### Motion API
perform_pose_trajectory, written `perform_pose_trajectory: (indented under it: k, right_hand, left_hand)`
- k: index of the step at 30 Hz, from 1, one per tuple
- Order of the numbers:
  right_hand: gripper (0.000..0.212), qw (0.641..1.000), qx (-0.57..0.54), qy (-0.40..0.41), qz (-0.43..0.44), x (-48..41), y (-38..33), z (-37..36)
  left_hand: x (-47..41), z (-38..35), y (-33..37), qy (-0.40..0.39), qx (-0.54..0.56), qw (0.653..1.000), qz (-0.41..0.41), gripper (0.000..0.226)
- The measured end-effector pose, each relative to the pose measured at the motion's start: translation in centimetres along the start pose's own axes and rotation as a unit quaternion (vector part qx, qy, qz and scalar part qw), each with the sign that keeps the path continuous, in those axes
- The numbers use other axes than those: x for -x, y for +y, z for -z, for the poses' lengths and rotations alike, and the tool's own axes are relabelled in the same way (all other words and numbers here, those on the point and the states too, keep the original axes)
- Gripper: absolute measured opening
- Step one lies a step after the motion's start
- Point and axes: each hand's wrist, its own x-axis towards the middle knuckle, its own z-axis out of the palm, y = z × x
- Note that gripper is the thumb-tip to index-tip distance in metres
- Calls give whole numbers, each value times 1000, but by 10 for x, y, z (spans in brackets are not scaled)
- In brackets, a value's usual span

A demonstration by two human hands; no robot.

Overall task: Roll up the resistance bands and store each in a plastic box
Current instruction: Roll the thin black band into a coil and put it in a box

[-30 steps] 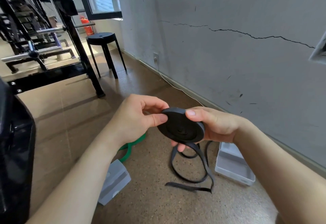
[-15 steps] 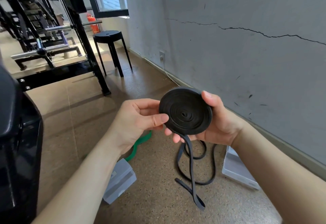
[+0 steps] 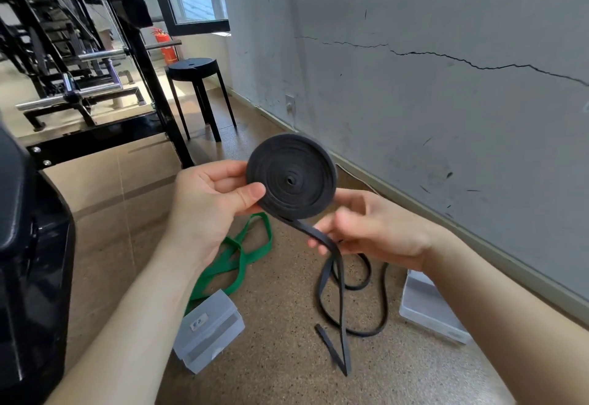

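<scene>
Left hand point(image 3: 216, 204) pinching black band roll point(image 3: 291, 175) by edge, right hand point(image 3: 376, 229) just below, tail across fingers, grip unclear

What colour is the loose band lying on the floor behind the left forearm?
The loose band is plain green, clearest in the head view.
</scene>
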Motion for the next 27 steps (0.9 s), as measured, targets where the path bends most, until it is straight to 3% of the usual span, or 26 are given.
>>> perform_pose_trajectory:
  k: [3,7,10,13,18,21,24,27]
  right_hand:
    - [47,988,102,115,12,2,0,2]
    - [20,975,123,181,41,3,-1,3]
    - [19,972,129,192,47,4,-3,-3]
    - [39,964,144,219,54,2,-5,-7]
    - [17,942,206,248,93,1,-5,-14]
    - [5,934,180,286,120,0,-3,-12]
    - [10,931,101,324,135,-3,-2,-14]
    - [13,933,61,333,123,-7,0,-16]
  left_hand:
    - [-2,8,2,9,-32,999,-10,32]
    - [-2,12,2,-6,-106,994,-28,38]
    - [-1,12,1,-6,-151,988,-36,40]
    - [-3,11,1,8,-177,983,-51,41]
    - [2,2,2,26,-272,958,-89,38]
    - [5,-6,-1,1,-177,981,-82,43]
    - [7,-22,-10,-42,-57,997,-12,55]
    - [8,-34,-15,14,14,1000,17,53]
